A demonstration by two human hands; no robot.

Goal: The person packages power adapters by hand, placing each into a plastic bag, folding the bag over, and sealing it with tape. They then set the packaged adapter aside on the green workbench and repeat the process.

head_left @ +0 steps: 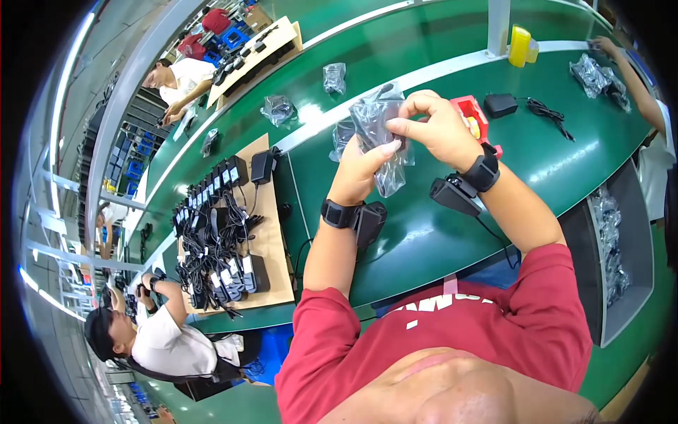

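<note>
Green conveyor belting (424, 233) curves across the middle of the frame, with a pale rail running from the centre up toward the upper right. Just above the centre, the left hand (364, 169) pinches a clear plastic bag (381, 138) with a dark item inside it, thumb pressed against its lower half. The right hand (438, 127) closes its fingertips on the bag's upper right edge, so both hands grip the same bag above the belt. Each wrist carries a black band with a small black box attached. Behind the right hand, a red tape dispenser (472, 113) sits on the belt, and to its right lies a black power adapter (500, 104) with a coiled cord. More bagged items (334, 76) lie on the far belt in the upper middle. At centre left, a cardboard sheet (272, 247) holds rows of black adapters with tangled cables. At the right edge, a grey bin (628, 233) holds filled bags, and another person's arm (635, 78) reaches toward bags in the upper right. A seated person in white (169, 339) works at lower left.
</note>
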